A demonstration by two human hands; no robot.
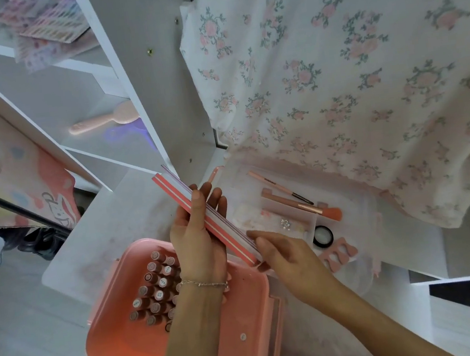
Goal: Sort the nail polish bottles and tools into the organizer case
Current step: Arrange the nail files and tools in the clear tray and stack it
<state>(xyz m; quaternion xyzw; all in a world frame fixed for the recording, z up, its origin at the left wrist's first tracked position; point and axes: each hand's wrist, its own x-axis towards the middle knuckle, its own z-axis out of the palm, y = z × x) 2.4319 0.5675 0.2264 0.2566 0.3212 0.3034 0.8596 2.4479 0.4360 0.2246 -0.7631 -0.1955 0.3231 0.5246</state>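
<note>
My left hand [197,241] gripped the stack of nail files [203,215] mid-length, right hand [282,256] pinching its near end, above the pink organizer case [245,318] at the desk's near edge. Light, stiff, thin; best held by the edges.

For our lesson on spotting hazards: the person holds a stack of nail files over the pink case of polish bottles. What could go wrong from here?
1. The files are stacked loosely between the left hand and right hand; one could slide out onto the bottles.
2. The clear tray already holds brushes, so the long files may not lie flat there.
</note>
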